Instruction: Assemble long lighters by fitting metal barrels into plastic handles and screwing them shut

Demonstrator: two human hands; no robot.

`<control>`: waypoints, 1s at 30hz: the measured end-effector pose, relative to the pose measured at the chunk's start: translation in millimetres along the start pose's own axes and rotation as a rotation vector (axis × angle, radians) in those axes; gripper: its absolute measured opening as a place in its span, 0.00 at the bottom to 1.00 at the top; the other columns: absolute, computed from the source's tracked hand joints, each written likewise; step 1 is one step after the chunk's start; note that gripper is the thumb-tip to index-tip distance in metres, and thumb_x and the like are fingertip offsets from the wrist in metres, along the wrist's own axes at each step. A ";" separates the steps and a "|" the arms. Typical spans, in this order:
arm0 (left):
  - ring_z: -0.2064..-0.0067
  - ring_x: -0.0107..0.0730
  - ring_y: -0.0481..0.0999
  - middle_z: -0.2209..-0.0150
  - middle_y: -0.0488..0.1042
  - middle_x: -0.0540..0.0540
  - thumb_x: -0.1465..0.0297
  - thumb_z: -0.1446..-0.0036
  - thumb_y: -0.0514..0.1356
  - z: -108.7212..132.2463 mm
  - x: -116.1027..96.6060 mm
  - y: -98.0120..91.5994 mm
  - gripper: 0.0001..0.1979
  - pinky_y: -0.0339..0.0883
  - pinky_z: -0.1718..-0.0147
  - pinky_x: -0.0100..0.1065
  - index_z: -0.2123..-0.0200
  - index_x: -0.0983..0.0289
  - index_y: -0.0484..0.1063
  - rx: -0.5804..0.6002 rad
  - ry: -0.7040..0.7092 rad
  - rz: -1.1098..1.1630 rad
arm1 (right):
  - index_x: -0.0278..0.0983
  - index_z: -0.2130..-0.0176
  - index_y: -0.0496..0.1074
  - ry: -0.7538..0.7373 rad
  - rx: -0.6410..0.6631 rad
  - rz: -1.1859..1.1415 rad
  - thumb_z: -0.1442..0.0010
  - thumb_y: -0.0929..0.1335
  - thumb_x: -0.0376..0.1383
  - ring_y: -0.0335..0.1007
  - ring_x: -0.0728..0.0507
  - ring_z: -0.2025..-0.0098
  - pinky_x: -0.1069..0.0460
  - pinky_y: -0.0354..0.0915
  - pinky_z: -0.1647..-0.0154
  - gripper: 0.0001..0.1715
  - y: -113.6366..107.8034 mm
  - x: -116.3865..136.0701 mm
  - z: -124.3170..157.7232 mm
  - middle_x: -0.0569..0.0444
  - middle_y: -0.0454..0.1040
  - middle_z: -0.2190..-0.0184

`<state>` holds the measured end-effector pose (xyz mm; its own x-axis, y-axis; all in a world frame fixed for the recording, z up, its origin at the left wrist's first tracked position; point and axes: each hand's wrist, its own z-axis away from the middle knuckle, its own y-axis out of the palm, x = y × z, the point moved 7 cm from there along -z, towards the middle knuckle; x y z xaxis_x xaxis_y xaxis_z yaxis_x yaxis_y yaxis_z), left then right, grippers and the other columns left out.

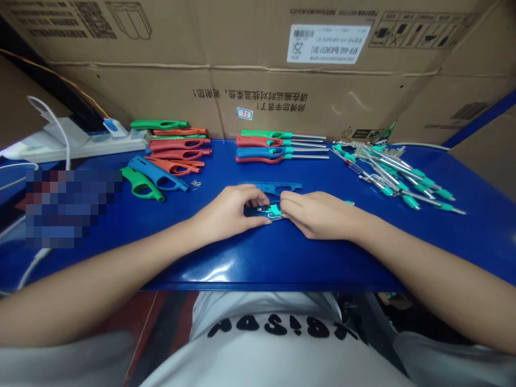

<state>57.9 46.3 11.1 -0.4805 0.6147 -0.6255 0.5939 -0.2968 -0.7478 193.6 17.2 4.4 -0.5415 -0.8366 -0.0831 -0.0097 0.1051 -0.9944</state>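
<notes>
In the middle of the blue table, my left hand (228, 212) curls its thumb and fingers around the handle end of a blue lighter shell half that lies open side up. A teal trigger piece with thin wires (274, 210) sits in the shell. My right hand (316, 215) is closed, fingertips pinched on the front part of this lighter assembly and hiding it. A teal tip (350, 202) shows past the right hand. Just behind both hands lies another blue shell half (278, 186).
Long-reach lighters (282, 148) in green, red and blue are lined up at the back. Left of them lie several coloured shells (177, 142) and small screws (196, 184). Metal rod assemblies with teal parts (403, 172) are piled right. A power strip (88, 146) and cardboard (258, 80) border the table.
</notes>
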 end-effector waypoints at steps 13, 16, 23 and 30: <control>0.61 0.33 0.77 0.62 0.78 0.53 0.66 0.47 0.71 0.4 1.2 0.2 0.13 0.69 0.60 0.33 0.60 0.65 0.78 0.007 0.005 -0.032 | 0.34 0.61 0.70 -0.035 -0.035 -0.006 0.32 0.59 0.30 0.53 0.48 0.74 0.51 0.44 0.75 0.11 -3.7 2.1 2.1 0.48 0.72 0.60; 0.62 0.33 0.77 0.63 0.78 0.53 0.66 0.46 0.70 0.4 0.5 -0.3 0.12 0.69 0.61 0.32 0.60 0.65 0.78 0.009 0.011 -0.044 | 0.34 0.60 0.71 -0.029 -0.004 -0.023 0.34 0.61 0.28 0.54 0.48 0.74 0.51 0.44 0.74 0.10 -5.0 3.3 0.8 0.48 0.72 0.59; 0.60 0.34 0.77 0.62 0.78 0.53 0.66 0.46 0.70 1.4 0.1 0.3 0.14 0.70 0.58 0.34 0.58 0.64 0.76 0.009 -0.003 -0.013 | 0.36 0.60 0.72 -0.001 0.008 -0.094 0.34 0.61 0.29 0.54 0.48 0.73 0.52 0.45 0.73 0.11 -6.9 1.8 0.6 0.49 0.71 0.59; 0.62 0.33 0.78 0.63 0.79 0.54 0.62 0.39 0.62 0.5 13.6 5.8 0.18 0.71 0.60 0.34 0.50 0.67 0.75 0.044 -0.144 0.244 | 0.36 0.63 0.71 0.086 -0.134 -0.468 0.31 0.64 0.36 0.65 0.47 0.65 0.53 0.58 0.67 0.09 -7.1 -13.5 2.6 0.50 0.68 0.58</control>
<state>54.4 52.6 -1.8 -0.4155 0.4117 -0.8111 0.6765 -0.4562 -0.5781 203.2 26.3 12.4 -0.5203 -0.7637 0.3821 -0.3738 -0.1987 -0.9060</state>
